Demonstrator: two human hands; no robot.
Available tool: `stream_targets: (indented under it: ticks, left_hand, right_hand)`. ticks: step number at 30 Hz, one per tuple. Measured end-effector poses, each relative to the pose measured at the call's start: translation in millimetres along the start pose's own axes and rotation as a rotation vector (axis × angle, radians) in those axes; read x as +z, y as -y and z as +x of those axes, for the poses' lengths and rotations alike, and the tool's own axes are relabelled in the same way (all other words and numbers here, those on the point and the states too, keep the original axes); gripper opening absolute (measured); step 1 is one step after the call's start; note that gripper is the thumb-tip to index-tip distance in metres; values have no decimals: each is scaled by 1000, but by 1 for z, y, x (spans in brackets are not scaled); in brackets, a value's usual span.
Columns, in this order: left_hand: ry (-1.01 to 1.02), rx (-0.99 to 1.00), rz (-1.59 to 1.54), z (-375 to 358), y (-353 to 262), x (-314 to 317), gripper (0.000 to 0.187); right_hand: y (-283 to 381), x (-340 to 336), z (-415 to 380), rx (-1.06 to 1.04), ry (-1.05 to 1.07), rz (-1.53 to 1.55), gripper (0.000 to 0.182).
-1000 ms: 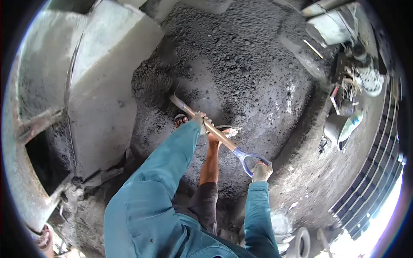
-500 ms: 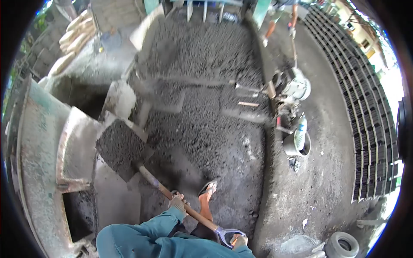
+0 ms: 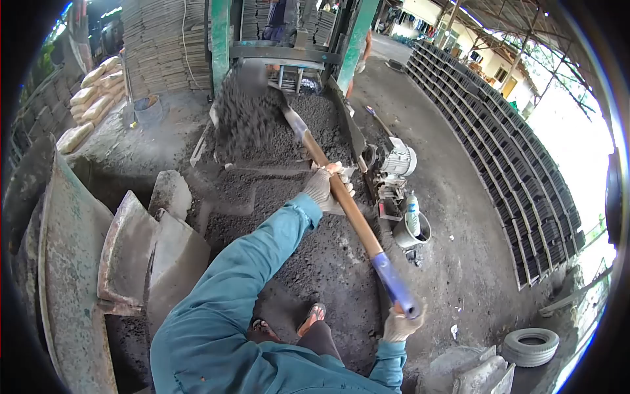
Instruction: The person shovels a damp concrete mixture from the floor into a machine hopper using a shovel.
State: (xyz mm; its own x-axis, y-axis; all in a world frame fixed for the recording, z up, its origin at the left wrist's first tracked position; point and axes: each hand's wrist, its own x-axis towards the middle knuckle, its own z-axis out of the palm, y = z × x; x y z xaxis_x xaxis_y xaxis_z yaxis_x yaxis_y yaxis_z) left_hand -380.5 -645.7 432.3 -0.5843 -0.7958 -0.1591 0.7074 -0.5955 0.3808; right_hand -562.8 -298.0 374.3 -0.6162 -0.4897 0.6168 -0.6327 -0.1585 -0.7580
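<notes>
My left hand (image 3: 321, 186), in a pale knit glove, is wrapped round the wooden shaft of a shovel (image 3: 357, 224). At its lower end my right hand (image 3: 403, 323), also gloved, is closed on the blue handle. The shovel points up and away to the left, its blade blurred and partly hidden by dark material. Loose dark mix (image 3: 244, 121) spills from the blade over the far part of the trough. More of the dark mix (image 3: 289, 226) covers the floor below my left hand.
A grey motor (image 3: 398, 159) and a bucket (image 3: 423, 231) with a bottle (image 3: 412, 213) stand on the right, beside a long rack (image 3: 505, 171). Curved metal plates (image 3: 72, 262) rise at left. A green frame (image 3: 220, 49) stands ahead, people partly visible beyond. A tire (image 3: 530, 347) lies lower right.
The loaded shovel has swung from the lower left to far ahead, and its load is coming off. Both hands moved with it, the left forward, the right outward. The view has tilted up.
</notes>
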Motion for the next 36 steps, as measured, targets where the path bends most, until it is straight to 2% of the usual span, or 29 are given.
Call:
stream_targets:
  ticks: [1, 2, 3, 5, 7, 9, 11, 12, 13, 15, 17, 18, 19, 21, 23, 25, 27, 29, 30, 32, 34, 35, 36]
  left_hand:
    - [-13, -4, 26, 5, 3, -8, 19]
    - [83, 59, -10, 4, -1, -13, 22]
    - [-3, 96, 2, 2, -4, -18, 25]
    - [-26, 150, 42, -7, -12, -21, 25]
    - [16, 221, 53, -15, -18, -10, 23]
    - [67, 230, 59, -28, -22, 3, 22]
    - [110, 230, 45, -36, -10, -4, 23]
    - [121, 245, 52, -40, 1, -18, 26]
    - [93, 265, 40, -51, 22, -32, 27]
    - [14, 301, 22, -82, 67, -63, 30]
    - [-230, 347, -72, -115, 134, -98, 39]
    - [-358, 326, -180, -125, 166, -121, 39]
    - [-479, 306, -291, -134, 199, -154, 40]
    - [-755, 224, -397, -147, 262, -233, 38]
    - [-973, 120, -476, -152, 324, -296, 32]
    - [-1017, -70, -540, -147, 389, -352, 29]
    - [-967, -216, -546, -123, 426, -362, 24]
    - [-945, -244, -613, -90, 469, -388, 21]
    - [-974, -269, -671, -68, 474, -399, 22]
    - [-1025, -321, -789, -28, 472, -426, 23]
    - [-967, -173, -880, -8, 447, -457, 22]
    - [-938, -98, -916, 3, 423, -472, 21]
    - [-997, -63, -1002, 4, 382, -485, 20]
  right_hand:
    - [3, -4, -7, -172, 47, -121, 32]
    - [14, -12, -6, -380, 222, -166, 38]
    - [4, -9, -17, -404, 290, -202, 39]
    - [-23, 3, -20, -559, 260, -175, 43]
    - [-44, 12, -15, -526, 227, -264, 45]
    - [-60, 14, -1, -436, 328, -124, 46]
    - [-84, 18, -4, 225, 417, 236, 45]
    - [-109, 19, -12, 621, 294, 587, 48]
    - [-137, 9, -14, 630, 360, 342, 35]
    - [-192, -5, -31, 841, 354, 480, 17]
    - [-205, -28, -42, 1004, 402, 391, 16]
    - [-240, -50, -56, 1185, 440, 361, 18]
    - [-260, -59, -75, 1101, 376, 293, 20]
    - [-240, -83, -78, 1286, 531, 102, 16]
    - [-231, -97, -86, 1465, 473, -12, 13]
    - [-222, -107, -86, 1502, 422, -139, 11]
    - [-234, -116, -86, 1524, 265, -183, 9]
    - [-248, -93, -70, 1491, 314, -245, 9]
    - [-254, -82, -61, 1475, 331, -277, 9]
    - [-271, -38, -50, 1263, 477, -263, 7]
    - [-296, 15, -41, 1052, 622, -409, 10]
    - [-299, 52, -43, 1156, 630, -297, 12]
    - [-300, 95, -42, 1263, 635, -181, 15]
